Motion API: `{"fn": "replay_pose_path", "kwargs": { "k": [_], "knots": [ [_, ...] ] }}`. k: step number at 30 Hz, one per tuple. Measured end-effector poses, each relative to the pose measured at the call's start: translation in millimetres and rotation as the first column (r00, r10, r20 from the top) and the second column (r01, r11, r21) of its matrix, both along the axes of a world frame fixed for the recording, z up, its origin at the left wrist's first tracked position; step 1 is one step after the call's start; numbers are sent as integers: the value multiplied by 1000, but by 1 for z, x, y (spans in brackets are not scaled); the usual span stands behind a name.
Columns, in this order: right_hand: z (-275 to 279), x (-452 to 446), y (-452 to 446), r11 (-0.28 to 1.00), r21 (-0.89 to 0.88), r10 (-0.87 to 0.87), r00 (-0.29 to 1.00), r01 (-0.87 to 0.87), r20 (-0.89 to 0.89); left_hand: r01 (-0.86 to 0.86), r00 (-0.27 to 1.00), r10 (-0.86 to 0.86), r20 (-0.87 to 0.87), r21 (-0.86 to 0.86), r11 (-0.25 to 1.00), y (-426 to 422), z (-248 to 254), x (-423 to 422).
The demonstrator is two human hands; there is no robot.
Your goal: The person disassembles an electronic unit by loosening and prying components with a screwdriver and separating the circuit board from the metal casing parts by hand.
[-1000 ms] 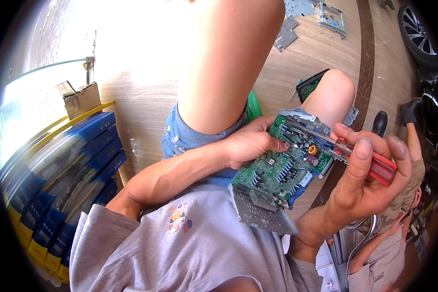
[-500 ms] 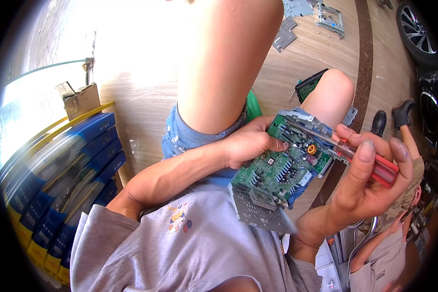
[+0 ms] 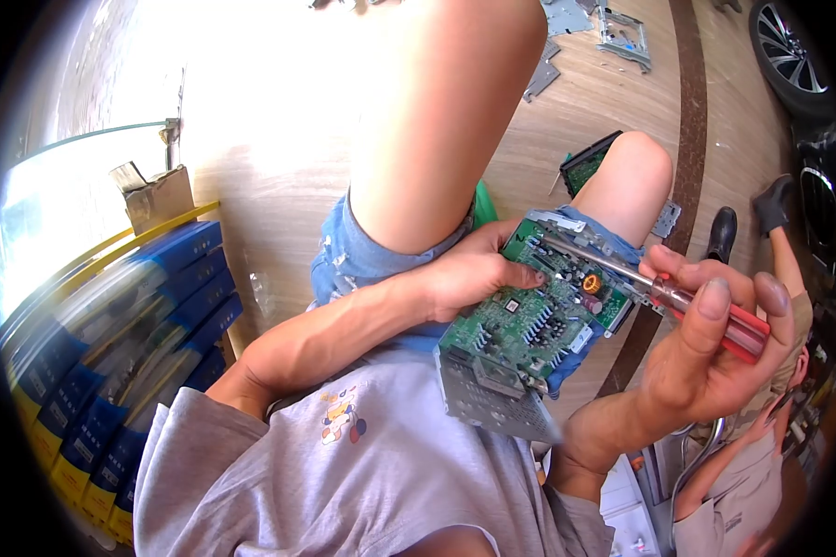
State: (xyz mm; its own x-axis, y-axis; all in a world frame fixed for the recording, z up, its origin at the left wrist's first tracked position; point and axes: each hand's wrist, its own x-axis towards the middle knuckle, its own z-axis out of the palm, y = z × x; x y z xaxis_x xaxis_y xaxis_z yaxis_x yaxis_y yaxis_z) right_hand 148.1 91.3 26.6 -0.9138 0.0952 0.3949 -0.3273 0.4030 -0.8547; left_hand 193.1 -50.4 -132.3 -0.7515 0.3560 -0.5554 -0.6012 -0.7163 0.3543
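The green circuit board (image 3: 532,316) is a little past 3 o'clock from the middle of the view, over the denim shorts (image 3: 344,241), with its components facing the camera. A perforated metal plate (image 3: 488,401) is along its 7 o'clock side. The left hand (image 3: 478,277) is clamped on the board's 10 o'clock edge, the thumb lying on the upper face. Apart from it, near the board's 3 o'clock side, the right hand (image 3: 715,339) is closed around the handle of a red screwdriver (image 3: 673,295). Its shaft points to 10 o'clock across the board; whether the tip is touching, I cannot tell. On the floor, at 2 o'clock, lies a black-framed panel (image 3: 593,165).
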Motion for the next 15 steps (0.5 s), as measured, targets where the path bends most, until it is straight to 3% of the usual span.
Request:
{"fn": "replay_pose_path", "kwargs": {
  "k": [4,15],
  "knots": [
    [8,3,15,999,27,-41,999,40,19,9,1000,-9,-20,-14,1000,2,4,5],
    [11,12,57,979,-203,-9,1000,7,-12,38,995,-42,-87,-46,998,1,10,19]
  ]
}}
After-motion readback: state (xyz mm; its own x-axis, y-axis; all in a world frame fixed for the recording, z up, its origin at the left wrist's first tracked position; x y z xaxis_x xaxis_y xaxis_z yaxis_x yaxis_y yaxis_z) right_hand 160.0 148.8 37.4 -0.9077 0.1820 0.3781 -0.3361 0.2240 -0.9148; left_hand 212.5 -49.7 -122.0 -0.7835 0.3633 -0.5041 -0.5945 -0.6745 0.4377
